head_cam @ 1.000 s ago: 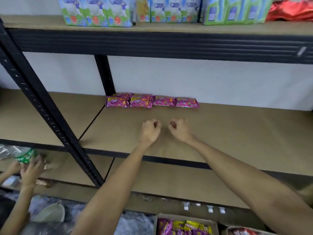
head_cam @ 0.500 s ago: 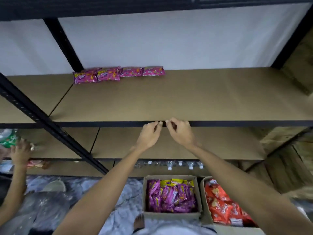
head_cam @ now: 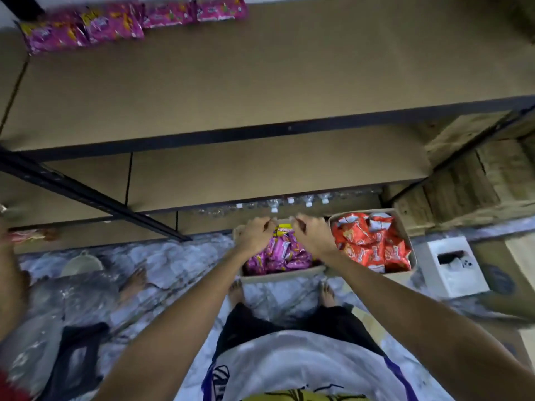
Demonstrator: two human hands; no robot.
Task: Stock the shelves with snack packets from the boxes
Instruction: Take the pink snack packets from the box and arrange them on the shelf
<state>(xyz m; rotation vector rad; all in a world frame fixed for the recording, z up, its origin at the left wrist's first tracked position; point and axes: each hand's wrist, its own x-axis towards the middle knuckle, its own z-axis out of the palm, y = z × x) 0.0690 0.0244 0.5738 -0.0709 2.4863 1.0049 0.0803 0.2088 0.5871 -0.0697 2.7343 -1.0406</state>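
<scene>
A cardboard box [head_cam: 283, 274] full of pink snack packets [head_cam: 285, 253] stands on the floor below the shelves. My left hand [head_cam: 254, 237] and my right hand [head_cam: 314, 237] hover side by side over the far end of this box, fingers loosely curled, with nothing seen in them. A second box [head_cam: 402, 274] to the right holds orange packets [head_cam: 373, 244]. A row of pink packets [head_cam: 115, 24] lies at the back left of the middle shelf [head_cam: 260, 82].
A lower shelf [head_cam: 260, 169] runs below it, with small bottles [head_cam: 289, 202] under its edge. A white box [head_cam: 451, 267] sits right of the orange box. Another person's arm [head_cam: 11, 270] is at the left edge. My bare feet [head_cam: 236, 290] stand by the pink box.
My view has tipped down from the shelf to the floor. Both hands have dropped from the shelf's front edge to just above the pink packet box.
</scene>
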